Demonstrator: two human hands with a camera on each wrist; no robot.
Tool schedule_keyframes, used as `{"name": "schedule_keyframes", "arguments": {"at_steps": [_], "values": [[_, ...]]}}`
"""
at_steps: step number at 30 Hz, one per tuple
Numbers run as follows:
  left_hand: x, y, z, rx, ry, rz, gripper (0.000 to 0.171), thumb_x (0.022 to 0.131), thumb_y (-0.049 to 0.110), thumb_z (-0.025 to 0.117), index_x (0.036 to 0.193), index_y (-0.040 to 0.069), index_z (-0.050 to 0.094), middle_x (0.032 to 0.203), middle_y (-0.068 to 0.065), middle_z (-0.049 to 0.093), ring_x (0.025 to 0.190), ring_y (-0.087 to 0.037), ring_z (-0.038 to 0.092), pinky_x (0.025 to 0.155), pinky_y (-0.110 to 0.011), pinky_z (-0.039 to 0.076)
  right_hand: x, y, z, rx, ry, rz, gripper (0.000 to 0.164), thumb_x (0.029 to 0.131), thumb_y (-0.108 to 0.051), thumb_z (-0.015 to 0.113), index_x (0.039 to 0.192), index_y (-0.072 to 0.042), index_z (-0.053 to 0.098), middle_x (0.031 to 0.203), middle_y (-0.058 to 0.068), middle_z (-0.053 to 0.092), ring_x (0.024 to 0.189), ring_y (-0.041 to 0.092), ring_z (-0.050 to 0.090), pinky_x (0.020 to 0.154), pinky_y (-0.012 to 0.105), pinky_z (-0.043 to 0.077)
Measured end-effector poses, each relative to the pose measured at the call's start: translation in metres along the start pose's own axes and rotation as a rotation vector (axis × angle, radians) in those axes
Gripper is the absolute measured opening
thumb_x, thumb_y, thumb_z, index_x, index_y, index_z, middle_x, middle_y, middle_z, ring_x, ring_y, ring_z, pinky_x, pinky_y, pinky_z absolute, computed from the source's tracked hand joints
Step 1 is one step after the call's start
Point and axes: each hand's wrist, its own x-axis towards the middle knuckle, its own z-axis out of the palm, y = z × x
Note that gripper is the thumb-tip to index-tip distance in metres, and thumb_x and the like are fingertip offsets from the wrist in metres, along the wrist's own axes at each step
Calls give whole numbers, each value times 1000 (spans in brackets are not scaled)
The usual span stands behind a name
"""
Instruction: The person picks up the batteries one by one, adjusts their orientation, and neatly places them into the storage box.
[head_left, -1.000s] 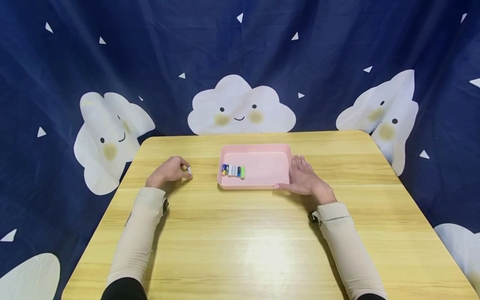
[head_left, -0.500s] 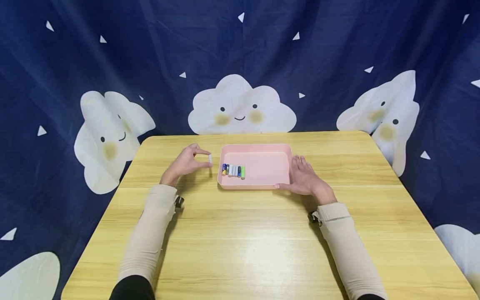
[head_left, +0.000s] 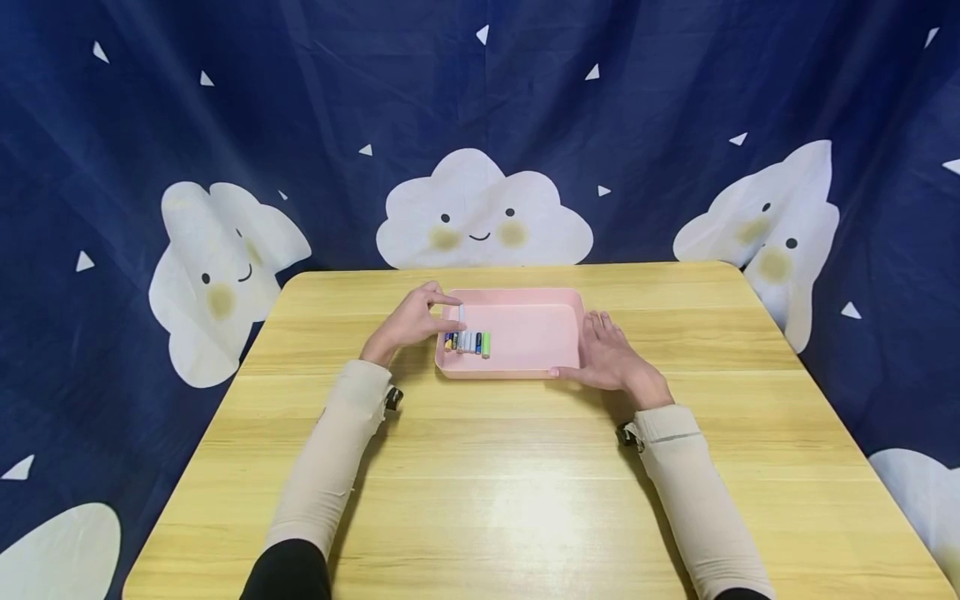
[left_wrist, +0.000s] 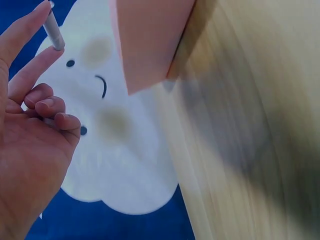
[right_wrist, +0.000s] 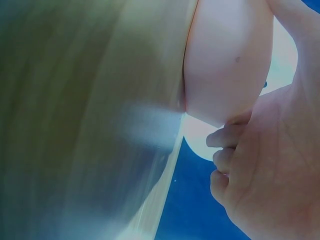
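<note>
— Nearest, the right hand [head_left: 611, 358] lies flat, fingers straight, against the pink tray [head_left: 525, 367].

— And beyond it?

— The left hand [head_left: 408, 325] pinches a white battery [head_left: 461, 314] over the tray's left end. It looks light, stiff and slick; pinching mid-barrel seems safest.

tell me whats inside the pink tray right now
A row of small batteries lies along the left end of the pink tray; the rest of its floor is bare. The left hand pinches a white battery above that row, hiding part of the left rim.
</note>
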Motion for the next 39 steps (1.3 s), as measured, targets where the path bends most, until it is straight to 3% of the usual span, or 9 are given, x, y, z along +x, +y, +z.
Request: {"name": "schedule_keyframes", "arguments": {"at_steps": [5, 10, 15, 19, 25, 34, 39], "values": [[9, 7, 15, 59, -73, 18, 55, 82, 21, 88, 127, -4, 71, 105, -23, 53, 104, -45, 51, 89, -40, 44, 0, 0, -1, -1, -3, 5, 133, 87, -80, 56, 159, 14, -2, 168, 35, -2, 158, 52, -2, 128, 62, 6], [16, 11, 28, 157, -125, 24, 53, 81, 21, 89, 126, -2, 72, 109, -21, 58, 106, -35, 55, 97, -43, 47, 0, 0, -1, 0, -4, 9, 133, 87, -80, 57, 159, 14, -3, 168, 35, -5, 158, 51, -3, 128, 61, 5], [19, 14, 42, 169, -176, -5, 52, 83, 22, 88, 127, -1, 72, 102, -18, 51, 97, -23, 54, 85, -31, 45, 0, 1, 0, -2, 1, 12, 133, 87, -80, 57, 159, 14, -3, 168, 35, -8, 158, 51, -5, 128, 61, 4], [18, 16, 50, 187, -227, -40, 53, 85, 22, 86, 130, -2, 70, 97, -13, 44, 81, -16, 53, 67, -24, 44, -1, 0, 0, 6, 1, 11, 133, 86, -80, 57, 159, 13, -3, 168, 35, -8, 158, 51, -6, 128, 62, 3], [19, 13, 59, 324, -209, 1, 52, 84, 27, 87, 127, 2, 73, 98, -15, 56, 78, -16, 39, 70, -25, 37, -1, 0, -1, 0, 1, 8, 133, 87, -80, 57, 160, 13, -3, 168, 35, -7, 158, 51, -6, 128, 62, 3], [22, 4, 67, 435, -208, 25, 46, 85, 36, 85, 120, 7, 78, 92, -9, 65, 82, -17, 46, 75, -27, 39, 0, 1, 0, -15, -5, 7, 131, 87, -79, 57, 160, 13, -2, 168, 35, -7, 158, 51, -5, 128, 62, 4], [21, 4, 68, 484, -205, 38, 41, 87, 36, 83, 118, 9, 78, 100, -8, 67, 88, -19, 54, 81, -31, 45, 0, 0, 0, -17, 1, 8, 131, 87, -79, 58, 160, 13, -1, 168, 36, -5, 158, 52, -4, 128, 62, 5]]}}
